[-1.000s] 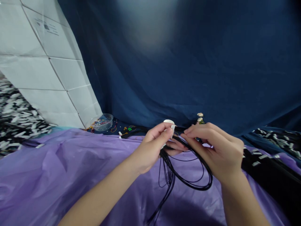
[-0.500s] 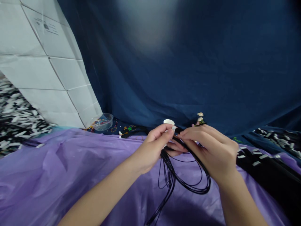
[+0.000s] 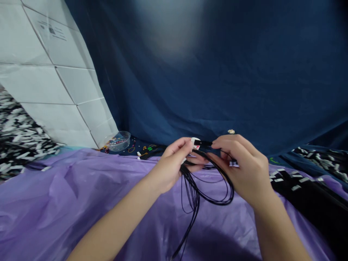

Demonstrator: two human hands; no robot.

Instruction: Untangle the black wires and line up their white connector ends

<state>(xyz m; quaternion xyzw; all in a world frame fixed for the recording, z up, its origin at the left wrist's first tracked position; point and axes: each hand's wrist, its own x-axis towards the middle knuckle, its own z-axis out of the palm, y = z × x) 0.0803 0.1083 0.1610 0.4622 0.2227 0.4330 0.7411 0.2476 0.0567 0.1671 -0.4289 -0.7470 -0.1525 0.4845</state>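
Observation:
A looped bundle of thin black cords (image 3: 195, 195) hangs down from my left hand (image 3: 171, 165), whose thumb and fingers are closed on it. A white piece with a small red mark (image 3: 196, 142) shows at the left fingertips. From there a flat black strip (image 3: 204, 143) runs across to my right hand (image 3: 244, 166), and its thumb and forefinger pinch the far end. One large cord loop curves below the right palm. The lower fingers of both hands are partly hidden behind the cords.
Purple sheeting (image 3: 81, 195) covers the surface in front of me. Behind it lie a clear plastic tub (image 3: 119, 141) and scattered small beads. Black bundles with white ends (image 3: 296, 181) lie at the right, more at the far left (image 3: 19, 127). A dark blue cloth (image 3: 217, 72) hangs behind.
Both hands have shifted slightly to the left. The fingertips have drawn apart, so the black strip now shows between them. The white piece has turned and its red mark has come into sight.

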